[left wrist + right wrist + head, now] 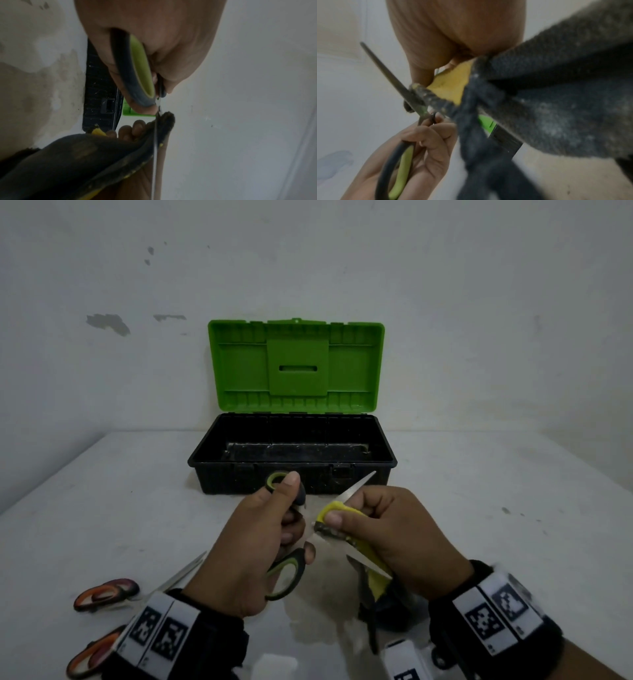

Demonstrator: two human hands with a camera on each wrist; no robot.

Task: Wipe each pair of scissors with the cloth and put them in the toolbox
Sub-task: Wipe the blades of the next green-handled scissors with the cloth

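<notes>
1. Left hand (253, 546) grips the green-handled scissors (286, 573), blades spread, above the counter (120, 508).
2. Right hand (390, 532) pinches the cloth (337, 510) round one blade: best wiped toward the tip, fingers behind the edge.
3. Toolbox (293, 470) waits open just behind.

White table (479, 491), surface scuffed and stained, small dark specks toward the right side. Black toolbox (219, 474) stands on it at the far middle, against the wall, green lid (296, 366) raised upright. Two pairs of orange-handled scissors lie flat at the near left: one pair (106, 594) with blades pointing right and away, the second pair (92, 655) nearer the front edge, blades hidden.
</notes>
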